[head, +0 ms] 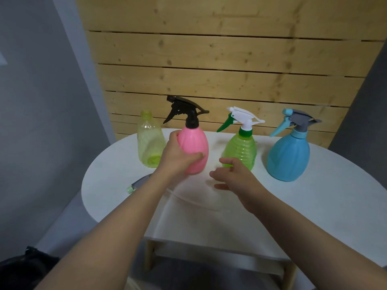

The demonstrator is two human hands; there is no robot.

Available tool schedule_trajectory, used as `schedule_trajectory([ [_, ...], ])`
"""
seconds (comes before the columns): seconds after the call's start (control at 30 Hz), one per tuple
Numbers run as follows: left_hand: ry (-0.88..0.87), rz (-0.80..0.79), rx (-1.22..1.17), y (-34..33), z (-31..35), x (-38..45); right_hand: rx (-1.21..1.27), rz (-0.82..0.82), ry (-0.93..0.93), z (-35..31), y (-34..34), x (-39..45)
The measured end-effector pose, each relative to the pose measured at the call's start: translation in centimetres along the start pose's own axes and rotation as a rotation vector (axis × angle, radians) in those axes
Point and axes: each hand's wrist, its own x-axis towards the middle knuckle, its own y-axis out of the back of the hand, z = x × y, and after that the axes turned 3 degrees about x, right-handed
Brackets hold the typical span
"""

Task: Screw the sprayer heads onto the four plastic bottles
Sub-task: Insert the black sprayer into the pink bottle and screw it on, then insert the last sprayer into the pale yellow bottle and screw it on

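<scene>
A pink bottle [195,146] with a black sprayer head [184,110] stands upright on the white table [314,206]; my left hand [178,155] is wrapped around its left side. My right hand [234,174] hovers just right of it, fingers spread, holding nothing. A green bottle [240,150] carries a white and green head [240,118]. A blue bottle [289,155] carries a grey and blue head [295,120]. At the far left a yellow-green bottle [149,141] stands with an open neck. A loose grey sprayer head [139,183] lies by the table's left edge, partly hidden by my left forearm.
A wooden slat wall [219,70] rises right behind the row of bottles. The table is rounded, with its left edge close to the loose head and its front edge near me. Dark fabric [21,268] lies on the floor at the lower left.
</scene>
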Motion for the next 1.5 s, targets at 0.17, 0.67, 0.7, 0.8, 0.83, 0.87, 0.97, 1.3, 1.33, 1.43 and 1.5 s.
schedule_trajectory([
  [0.17, -0.02, -0.015, -0.005, -0.4, -1.4, 0.8, -0.047, -0.017, -0.017, 0.1, -0.1, 0.7],
  [0.67, 0.005, 0.082, 0.389, 2.8, -2.8, -2.0, -0.372, -0.142, 0.101, 0.6, -1.2, 0.5],
  [0.7, 0.007, 0.065, 0.485, 3.6, -3.1, -2.4, -0.4, -0.151, 0.108, 0.6, -1.4, 0.5],
  [0.8, 0.095, -0.092, 0.75, 5.3, -4.4, -3.5, -0.474, -0.184, 0.108, 0.6, -2.4, 0.5],
  [0.83, 0.125, -0.145, 0.769, 5.8, -4.9, -4.1, -0.491, -0.194, 0.106, 0.6, -3.1, 0.4],
  [0.87, 0.145, -0.18, 0.731, 6.0, -5.3, -4.4, -0.509, -0.198, 0.111, 0.6, -3.5, 0.4],
  [0.97, 0.124, -0.208, 0.518, 7.3, -6.1, -4.9, -0.594, -0.203, 0.154, 0.9, -5.0, 0.3],
  [1.3, -0.008, -0.074, 0.378, 11.8, -6.7, -5.1, -0.552, -0.204, 0.255, -0.6, -8.4, 0.7],
  [1.33, -0.01, -0.042, 0.381, 12.4, -6.8, -5.0, -0.532, -0.172, 0.269, -1.0, -8.8, 1.1],
  [1.43, -0.033, 0.011, 0.409, 13.8, -7.5, -4.8, -0.508, -0.121, 0.311, -1.8, -11.3, 2.1],
  [1.5, -0.035, 0.016, 0.434, 14.2, -8.1, -4.8, -0.526, -0.069, 0.376, -1.8, -13.0, 3.0],
])
